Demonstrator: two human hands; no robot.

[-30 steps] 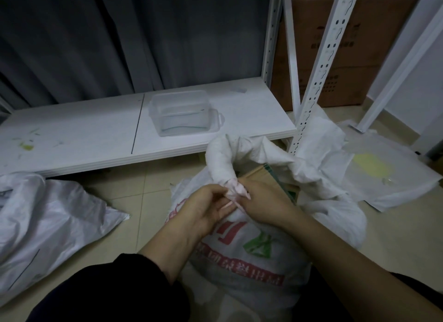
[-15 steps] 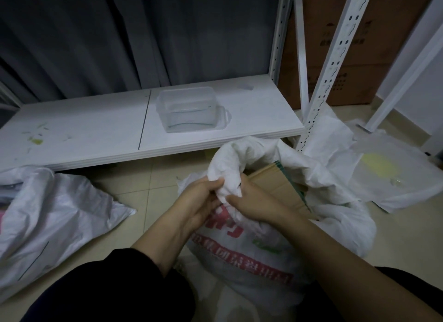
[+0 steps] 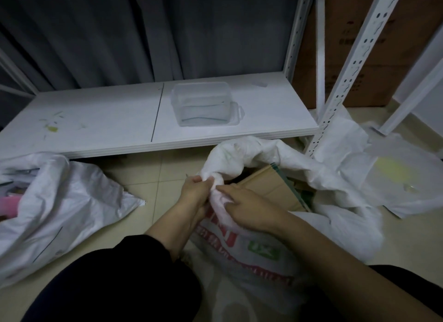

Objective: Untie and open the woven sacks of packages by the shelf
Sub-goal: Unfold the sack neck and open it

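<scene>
A white woven sack point(image 3: 251, 257) with red and green print stands on the floor between my knees. Its twisted neck point(image 3: 230, 156) arches up and over toward the shelf. My left hand point(image 3: 194, 192) grips the twisted neck at its knot. My right hand point(image 3: 244, 206) pinches the sack fabric just below the same knot, touching the left hand. A brown cardboard package point(image 3: 271, 190) shows through the open part of the sack mouth behind my hands.
A second white sack point(image 3: 60, 202) lies open on the floor at left. The low white shelf board point(image 3: 107, 122) carries a clear plastic box point(image 3: 203, 106). A perforated white upright point(image 3: 345, 70) stands right, with crumpled white sacking point(image 3: 383, 168) and brown cartons point(image 3: 359, 46) beyond.
Both hands have stayed on the twisted neck, shifting their grip around the knot. The camera view has moved slightly, and more of the cardboard package shows.
</scene>
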